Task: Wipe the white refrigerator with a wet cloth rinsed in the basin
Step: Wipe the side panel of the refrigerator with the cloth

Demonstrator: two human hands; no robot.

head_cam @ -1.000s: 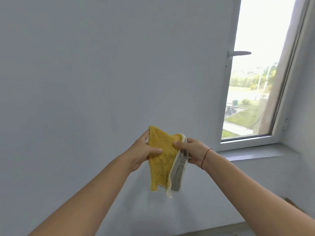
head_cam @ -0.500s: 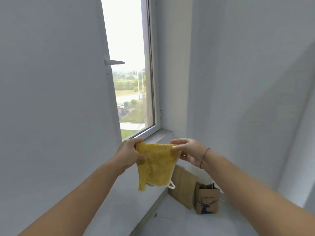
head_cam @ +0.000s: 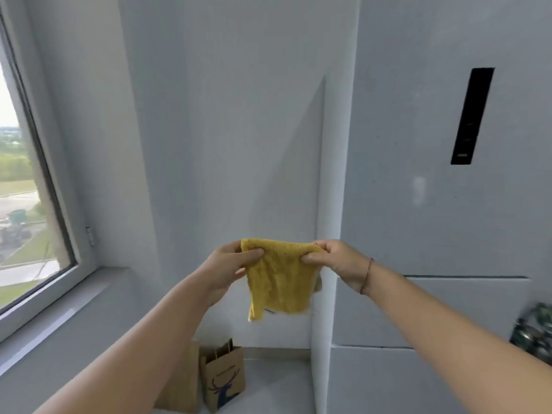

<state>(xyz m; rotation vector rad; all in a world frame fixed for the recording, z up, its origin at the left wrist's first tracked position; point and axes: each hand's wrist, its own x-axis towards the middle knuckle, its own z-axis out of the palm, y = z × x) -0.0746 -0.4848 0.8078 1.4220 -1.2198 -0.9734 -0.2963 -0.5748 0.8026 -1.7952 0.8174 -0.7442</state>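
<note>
I have my left hand [head_cam: 227,264] and right hand [head_cam: 337,261] each pinching 1 top corner of the yellow cloth [head_cam: 280,282] at frame centre, its top edge running left to right. The white refrigerator [head_cam: 418,204] fills the right of the frame, nearer the right hand.

This looks like a room in a home, most likely a kitchen corner. A tall white fridge [head_cam: 418,210] stands on the right, with a black strip [head_cam: 472,116] on its door. The wall [head_cam: 224,138] is plain and pale. A window [head_cam: 21,198] on the left looks out on grass and a road, with a wide sill [head_cam: 68,303] under it. A brown paper bag [head_cam: 222,379] with a deer on it stands on the floor [head_cam: 277,383].
</note>
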